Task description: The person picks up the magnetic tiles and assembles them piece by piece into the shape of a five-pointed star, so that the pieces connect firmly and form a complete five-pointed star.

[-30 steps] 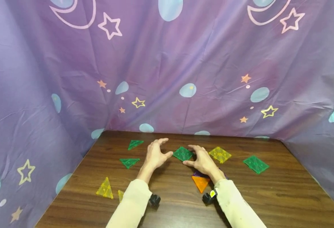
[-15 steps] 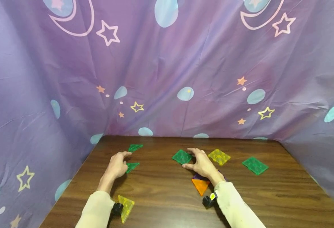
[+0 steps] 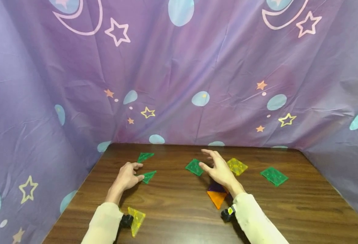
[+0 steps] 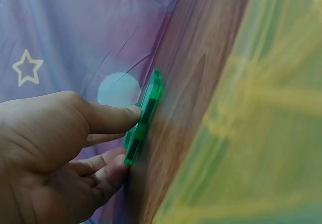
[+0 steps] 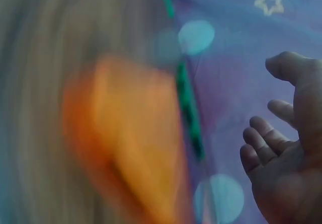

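My left hand (image 3: 125,177) pinches a translucent green triangular tile (image 3: 150,176) between thumb and fingers at the left of the table. The left wrist view shows that tile (image 4: 146,117) edge-on, thumb on one side and fingertips at its lower end. My right hand (image 3: 220,171) hovers with spread fingers, holding nothing, just right of a green diamond-shaped tile (image 3: 193,167). Below its wrist lie a purple tile (image 3: 216,187), partly hidden, and an orange triangular tile (image 3: 217,199). In the right wrist view the orange tile (image 5: 136,138) is blurred.
Another green triangular tile (image 3: 144,157) lies behind the left hand. A yellow triangular tile (image 3: 138,218) is by the left wrist. Further right are a yellow diamond-shaped tile (image 3: 237,166) and a green one (image 3: 274,176). A purple cloth (image 3: 179,84) hangs behind the table.
My left hand has gone from the middle to the left and taken hold of the green triangular tile, which has shifted right. The right hand has lifted away from the green diamond-shaped tile.
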{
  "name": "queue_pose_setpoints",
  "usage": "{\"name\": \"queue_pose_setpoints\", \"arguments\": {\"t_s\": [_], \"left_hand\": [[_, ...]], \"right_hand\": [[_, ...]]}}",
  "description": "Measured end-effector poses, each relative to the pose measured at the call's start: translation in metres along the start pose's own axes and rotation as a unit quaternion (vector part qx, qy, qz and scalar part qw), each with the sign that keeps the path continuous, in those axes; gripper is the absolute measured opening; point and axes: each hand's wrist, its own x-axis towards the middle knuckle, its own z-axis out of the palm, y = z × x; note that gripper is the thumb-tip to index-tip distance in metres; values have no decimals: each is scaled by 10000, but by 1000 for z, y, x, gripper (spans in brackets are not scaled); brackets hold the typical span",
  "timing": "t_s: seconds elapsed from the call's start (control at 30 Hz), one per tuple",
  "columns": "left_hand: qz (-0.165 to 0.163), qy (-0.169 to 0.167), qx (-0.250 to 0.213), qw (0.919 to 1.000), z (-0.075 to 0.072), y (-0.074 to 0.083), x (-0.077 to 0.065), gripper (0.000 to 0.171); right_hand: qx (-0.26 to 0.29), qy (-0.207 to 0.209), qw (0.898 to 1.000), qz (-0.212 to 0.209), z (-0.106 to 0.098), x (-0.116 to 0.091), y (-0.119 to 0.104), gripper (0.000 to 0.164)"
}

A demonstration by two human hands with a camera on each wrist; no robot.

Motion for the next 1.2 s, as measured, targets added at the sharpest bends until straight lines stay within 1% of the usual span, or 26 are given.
{"name": "queue_pose_setpoints", "arguments": {"t_s": [0.1, 0.2, 0.33, 0.43, 0.5, 0.53, 0.57, 0.63, 0.7, 0.77, 0.87, 0.97, 1.03, 1.1, 1.13, 1.2], "left_hand": [[-106, -59, -104, 9999, 3, 2, 2, 50], [-211, -81, -197, 9996, 8, 4, 4, 49], [-323, -76, -276, 9991, 12, 6, 7, 48], [-304, -19, -270, 9992, 13, 8, 10, 48], [-317, 14, -252, 9992, 12, 8, 11, 47], [-348, 38, -232, 9991, 12, 8, 11, 47], [-381, 50, -218, 9990, 11, 8, 11, 47], [-464, 10, -216, 9987, 10, 7, 10, 48], [-505, -72, -234, 9984, 8, 6, 9, 49], [-423, -218, -299, 9984, 7, 5, 11, 50], [-93, -251, -307, 9992, 1, 2, 15, 45], [242, 40, -239, 9994, -10, -5, 18, 37], [460, 284, -133, 9984, -18, -9, 19, 33], [678, 423, -70, 9968, -23, -12, 22, 35], [812, 401, -30, 9959, -24, -14, 24, 37], [963, 174, -83, 9952, -25, -15, 30, 43]], "right_hand": [[390, 14, 9992, -12, 11, 3, -22, 59], [732, -36, 9973, 95, 31, 6, -41, 56], [1334, -182, 9905, 290, 68, 9, -58, 53], [1733, -318, 9837, 366, 95, 10, -66, 50], [1896, -447, 9800, 397, 112, 8, -70, 50], [1896, -518, 9798, 378, 119, 8, -72, 50], [1858, -617, 9801, 339, 126, 7, -73, 51], [1601, -823, 9836, 137, 137, 6, -76, 52], [1114, -1041, 9882, -173, 144, 5, -79, 53], [489, -1206, 9904, -466, 145, 4, -79, 56], [-294, -1392, 9867, -782, 144, 4, -79, 58], [-659, -1495, 9820, -953, 145, 5, -81, 56], [-747, -1517, 9804, -1010, 147, 4, -82, 53], [-781, -1382, 9825, -976, 150, 4, -82, 50], [-795, -1278, 9844, -907, 150, 3, -82, 47], [-824, -998, 9886, -770, 151, 1, -80, 43]]}}
